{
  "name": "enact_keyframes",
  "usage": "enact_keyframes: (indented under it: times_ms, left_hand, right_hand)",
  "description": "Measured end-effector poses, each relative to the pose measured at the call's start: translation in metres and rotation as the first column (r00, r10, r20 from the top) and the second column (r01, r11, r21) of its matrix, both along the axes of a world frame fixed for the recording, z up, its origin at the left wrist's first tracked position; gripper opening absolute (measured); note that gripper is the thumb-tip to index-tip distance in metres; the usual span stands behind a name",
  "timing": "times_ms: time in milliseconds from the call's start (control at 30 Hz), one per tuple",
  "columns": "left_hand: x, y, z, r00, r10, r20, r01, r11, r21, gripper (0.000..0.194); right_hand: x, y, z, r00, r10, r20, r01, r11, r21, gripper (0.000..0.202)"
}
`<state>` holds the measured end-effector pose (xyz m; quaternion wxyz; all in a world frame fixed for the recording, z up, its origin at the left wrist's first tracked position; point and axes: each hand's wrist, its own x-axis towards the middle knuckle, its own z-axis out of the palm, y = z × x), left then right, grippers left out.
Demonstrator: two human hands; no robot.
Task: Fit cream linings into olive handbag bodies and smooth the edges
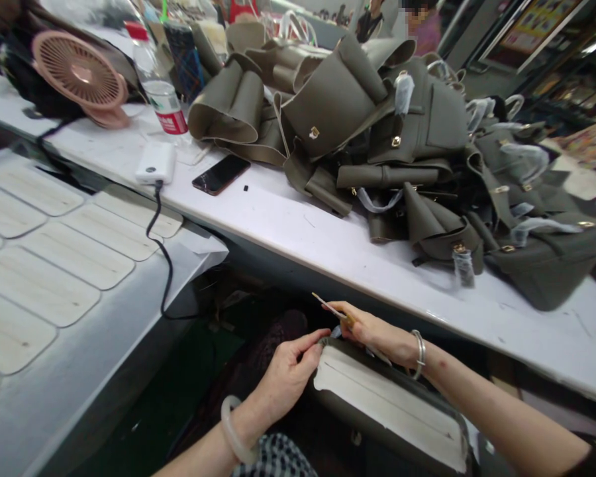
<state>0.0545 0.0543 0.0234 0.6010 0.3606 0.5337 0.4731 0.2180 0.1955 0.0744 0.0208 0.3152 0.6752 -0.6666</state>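
A dark olive bag lies tilted over my lap, with a whitish panel facing up inside its dark edge. My left hand pinches the near-left corner of the bag between thumb and fingers. Just beyond that corner, my right hand is closed around a thin, pale pointed tool with a yellowish part at the grip. The tool's tip points up and left, away from the bag. Its exact kind does not show clearly, and the fingers underneath are hidden.
On the white bench lie a heap of olive bag pieces, a phone, a white power bank, a bottle and a pink fan. A black cable hangs near pale panels at left.
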Motion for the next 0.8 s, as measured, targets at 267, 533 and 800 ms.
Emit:
enact_keyframes:
  times_ms: [267, 533, 800]
  left_hand:
    - [-0.003, 0.001, 0.002, 0.999, -0.029, 0.015, 0.029, 0.999, 0.036, 0.043]
    - [0.008, 0.001, 0.001, 0.996, 0.07, -0.062, -0.073, 0.996, -0.045, 0.041]
    - [0.0, 0.003, 0.003, 0.995, 0.057, 0.081, -0.045, 0.989, -0.142, 0.037]
  right_hand:
    - [-0.015, -0.002, -0.027, 0.999, 0.009, 0.039, -0.007, 0.999, -0.05, 0.053]
    - [-0.022, 0.001, -0.021, 0.984, 0.161, 0.071, -0.168, 0.978, 0.122, 0.034]
    - [-0.015, -0.006, -0.031, 0.998, 0.053, -0.023, -0.053, 0.999, 0.004, 0.045]
